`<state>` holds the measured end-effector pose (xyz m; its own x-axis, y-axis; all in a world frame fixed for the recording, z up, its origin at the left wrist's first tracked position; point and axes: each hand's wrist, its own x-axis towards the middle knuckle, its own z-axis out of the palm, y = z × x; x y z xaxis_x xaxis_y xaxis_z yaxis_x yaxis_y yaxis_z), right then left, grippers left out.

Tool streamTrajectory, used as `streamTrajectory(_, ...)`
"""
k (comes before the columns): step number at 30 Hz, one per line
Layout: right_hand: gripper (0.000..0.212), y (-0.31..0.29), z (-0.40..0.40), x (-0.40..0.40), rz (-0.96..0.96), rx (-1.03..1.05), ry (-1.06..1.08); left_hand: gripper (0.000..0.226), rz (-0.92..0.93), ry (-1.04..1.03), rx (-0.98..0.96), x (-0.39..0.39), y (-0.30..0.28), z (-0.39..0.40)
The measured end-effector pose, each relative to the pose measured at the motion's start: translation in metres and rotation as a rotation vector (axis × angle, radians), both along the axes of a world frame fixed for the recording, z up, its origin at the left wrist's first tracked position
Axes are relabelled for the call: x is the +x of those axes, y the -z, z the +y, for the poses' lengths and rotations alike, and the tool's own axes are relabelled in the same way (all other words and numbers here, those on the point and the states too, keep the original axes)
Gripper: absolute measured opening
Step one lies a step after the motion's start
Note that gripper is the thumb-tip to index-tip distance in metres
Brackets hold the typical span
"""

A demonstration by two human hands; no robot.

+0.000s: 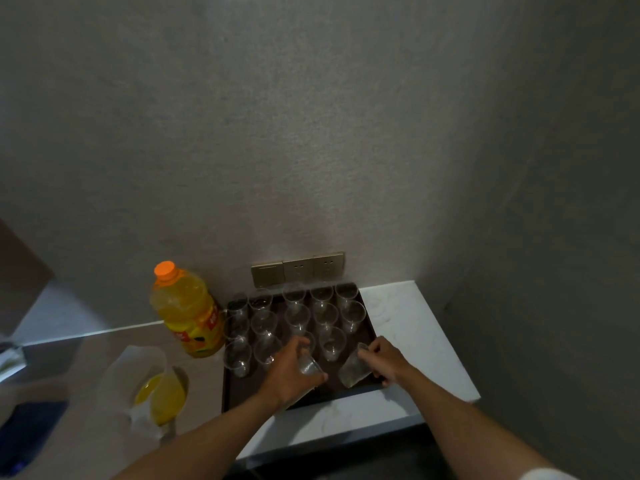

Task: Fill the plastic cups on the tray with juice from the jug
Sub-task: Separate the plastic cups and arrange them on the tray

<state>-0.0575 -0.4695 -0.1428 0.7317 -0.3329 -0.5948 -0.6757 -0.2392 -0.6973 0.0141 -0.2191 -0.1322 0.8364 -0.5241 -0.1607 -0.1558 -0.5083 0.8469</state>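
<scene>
A: Left of the dark rectangular tray [232,393], the clear plastic jug [145,382] of orange juice is left standing.

B: One clear plastic cup [309,366] is gripped by the left hand [289,370], another tilted cup [354,370] pinched by the right hand [384,360]. Both should be set upright on the tray's near row before pouring.

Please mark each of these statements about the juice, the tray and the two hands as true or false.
1. The left hand holds a clear cup over the tray. True.
2. The cups standing on the tray are full of juice. False: they look empty and clear.
3. The juice bottle has its orange cap on. True.
4. The jug stands on the tray. False: it stands on the counter, left of the tray.
5. The right hand is idle. False: it holds a tilted cup.
</scene>
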Motion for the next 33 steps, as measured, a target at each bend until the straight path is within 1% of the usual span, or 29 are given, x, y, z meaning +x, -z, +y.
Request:
streamTrajectory(5, 0.047, 0.01, -0.002, 0.005, -0.114, -0.298, -0.094, 0.071, -0.023, -0.003, 0.018, -0.002, 0.0, -0.003)
streamTrajectory(8, 0.053, 0.016, 0.003, 0.008, -0.104, -0.354, -0.144, 0.067, -0.025, -0.005, 0.018, -0.001, 0.003, -0.002)
streamTrajectory(12, 0.056, 0.027, 0.009, 0.015, -0.09, -0.385, -0.126, 0.064, -0.037, -0.002, 0.029, 0.001, 0.006, -0.002)
streamTrajectory(16, 0.073, 0.03, 0.015, 0.027, -0.095, -0.409, -0.052, 0.064, -0.033, -0.002, 0.039, 0.003, 0.007, -0.001)
streamTrajectory(17, 0.073, 0.03, 0.015, 0.029, -0.097, -0.408, -0.036, 0.064, -0.033, -0.002, 0.043, 0.004, 0.007, -0.001)
streamTrajectory(21, 0.062, 0.029, 0.014, 0.034, -0.104, -0.417, -0.015, 0.065, -0.024, -0.007, 0.042, 0.006, 0.006, -0.002)
streamTrajectory(27, 0.061, 0.027, 0.012, 0.034, -0.116, -0.4, -0.001, 0.067, -0.03, -0.011, 0.04, 0.007, 0.009, -0.005)
streamTrajectory(33, 0.082, 0.02, 0.015, 0.032, -0.136, -0.358, 0.045, 0.068, -0.039, -0.027, 0.052, 0.006, 0.01, -0.008)
